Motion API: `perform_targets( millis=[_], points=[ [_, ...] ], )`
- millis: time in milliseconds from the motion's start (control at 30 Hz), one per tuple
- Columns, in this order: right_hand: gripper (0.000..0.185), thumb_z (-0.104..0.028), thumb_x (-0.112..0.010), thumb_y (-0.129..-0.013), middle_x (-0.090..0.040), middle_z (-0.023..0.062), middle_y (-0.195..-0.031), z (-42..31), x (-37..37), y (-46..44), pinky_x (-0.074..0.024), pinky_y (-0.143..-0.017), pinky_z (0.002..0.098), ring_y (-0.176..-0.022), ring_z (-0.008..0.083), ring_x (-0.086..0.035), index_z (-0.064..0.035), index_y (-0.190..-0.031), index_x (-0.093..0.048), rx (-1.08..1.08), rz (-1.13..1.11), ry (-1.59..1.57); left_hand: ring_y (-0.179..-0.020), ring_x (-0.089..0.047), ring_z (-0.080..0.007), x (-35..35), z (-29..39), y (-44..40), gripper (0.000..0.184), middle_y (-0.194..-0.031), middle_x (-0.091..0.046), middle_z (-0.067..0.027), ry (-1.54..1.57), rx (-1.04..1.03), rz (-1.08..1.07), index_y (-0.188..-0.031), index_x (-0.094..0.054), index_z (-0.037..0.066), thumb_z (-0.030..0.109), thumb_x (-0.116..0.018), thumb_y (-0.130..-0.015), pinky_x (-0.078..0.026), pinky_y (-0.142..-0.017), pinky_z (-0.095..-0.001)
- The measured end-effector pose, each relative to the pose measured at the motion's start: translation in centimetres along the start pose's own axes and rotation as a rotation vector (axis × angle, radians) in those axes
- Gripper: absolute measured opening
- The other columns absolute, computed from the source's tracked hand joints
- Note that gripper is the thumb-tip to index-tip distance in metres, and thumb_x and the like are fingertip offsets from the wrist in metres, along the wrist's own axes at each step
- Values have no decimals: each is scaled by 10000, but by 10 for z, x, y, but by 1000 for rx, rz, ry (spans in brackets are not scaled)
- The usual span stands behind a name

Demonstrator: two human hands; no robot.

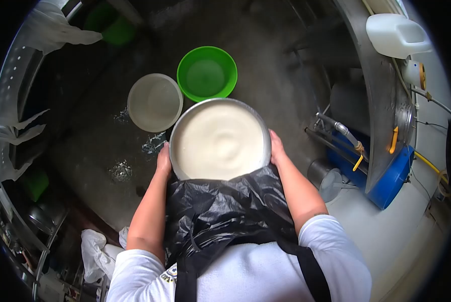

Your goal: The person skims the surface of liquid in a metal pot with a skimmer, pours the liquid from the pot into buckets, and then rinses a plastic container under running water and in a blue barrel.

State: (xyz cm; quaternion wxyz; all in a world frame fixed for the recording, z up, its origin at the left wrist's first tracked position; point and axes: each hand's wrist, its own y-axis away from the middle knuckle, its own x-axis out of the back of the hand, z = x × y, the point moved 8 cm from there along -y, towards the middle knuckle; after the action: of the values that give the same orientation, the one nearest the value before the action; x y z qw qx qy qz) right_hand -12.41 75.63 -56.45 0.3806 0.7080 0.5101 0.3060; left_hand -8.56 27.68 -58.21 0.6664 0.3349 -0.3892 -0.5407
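A wide round metal pot (173,160), nearly full of a creamy off-white liquid (220,138), is held in front of my black plastic apron (225,201). Faint rings show on the liquid's surface. My left hand (163,160) grips the pot's left side, its fingers mostly hidden behind the wall. On the opposite side my right hand (276,146) holds the rim area, fingers also partly out of sight. Just beyond the pot stand a green tub (206,73) and, left of it, a whitish bucket (155,103).
White splatters (120,171) mark the dark floor at left. To the right are a metal sink counter (381,146), a blue barrel (391,186), a metal pitcher (330,183) and a white jug (394,35). Shelving with plastic sheeting (39,30) runs along the left.
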Motion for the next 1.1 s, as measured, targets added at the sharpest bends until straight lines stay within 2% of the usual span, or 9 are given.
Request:
perform_targets(
  millis=[100, 300, 367, 433, 600, 867, 967, 1100],
  points=[
    [374, -311, -459, -1114, -689, 72, -1172, -24, -17, -11, -551, -929, 352, -1040, 178, -659, -56, -1348, -602, 23, -39, 47, -1170, -634, -266, -5, 19, 11, 641, -1315, -664, -186, 109, 50, 63, -1349, -610, -59, 483, -411, -1072, -473, -1011, -381],
    [369, -270, -460, -1108, -684, 76, -1208, -40, -32, -19, -546, -938, 338, -1062, 179, -658, -48, -1376, -584, 25, -33, 129, -1141, -645, -253, -6, 18, 2, 592, -1276, -684, -155, 214, 148, 63, -1359, -634, 19, 479, -416, -1057, -485, -978, -379],
    [372, -263, -461, -1105, -684, 79, -1217, -39, -32, -22, -546, -939, 337, -1067, 180, -659, -48, -1387, -578, 17, -28, 155, -1153, -639, -265, -8, 18, 0, 618, -1293, -675, -169, 192, 136, 42, -1359, -626, -5, 490, -409, -1061, -483, -982, -382],
    [399, -322, -446, -1122, -692, 84, -1200, -38, -32, -28, -548, -923, 329, -1048, 175, -661, -37, -1369, -577, -13, -13, 141, -1162, -635, -272, -4, 2, -13, 629, -1303, -669, -181, 181, 149, 49, -1355, -622, -22, 493, -405, -1066, -482, -985, -385],
    [377, -281, -456, -1116, -693, 94, -1206, -35, -30, -40, -557, -918, 341, -1062, 185, -667, -35, -1378, -569, -52, -36, 151, -1187, -623, -285, 1, -26, -34, 659, -1331, -647, -213, 132, 158, 55, -1337, -613, -66, 502, -399, -1080, -478, -995, -391],
    [367, -234, -428, -1116, -687, 107, -1238, -31, -30, -50, -555, -934, 342, -1076, 190, -670, -35, -1396, -557, -89, -60, 189, -1067, -664, -264, -5, -13, -25, 661, -1201, -708, -187, 164, 192, 81, -1286, -644, -70, 512, -405, -1084, -501, -926, -394],
    [368, -230, -431, -1115, -687, 104, -1243, -25, -26, -58, -553, -935, 340, -1076, 189, -671, -37, -1401, -559, -82, -86, 171, -1060, -666, -258, -9, -8, -23, 661, -1199, -711, -182, 185, 222, 52, -1287, -645, -66, 517, -413, -1080, -504, -914, -390],
    [373, -224, -413, -1115, -688, 100, -1246, -33, -33, -55, -555, -927, 346, -1072, 194, -674, -40, -1405, -561, -123, -65, 166, -1022, -676, -253, -6, -27, -39, 670, -1168, -721, -192, 229, 205, 75, -1268, -654, -76, 530, -457, -1061, -515, -883, -388]
  ],
)
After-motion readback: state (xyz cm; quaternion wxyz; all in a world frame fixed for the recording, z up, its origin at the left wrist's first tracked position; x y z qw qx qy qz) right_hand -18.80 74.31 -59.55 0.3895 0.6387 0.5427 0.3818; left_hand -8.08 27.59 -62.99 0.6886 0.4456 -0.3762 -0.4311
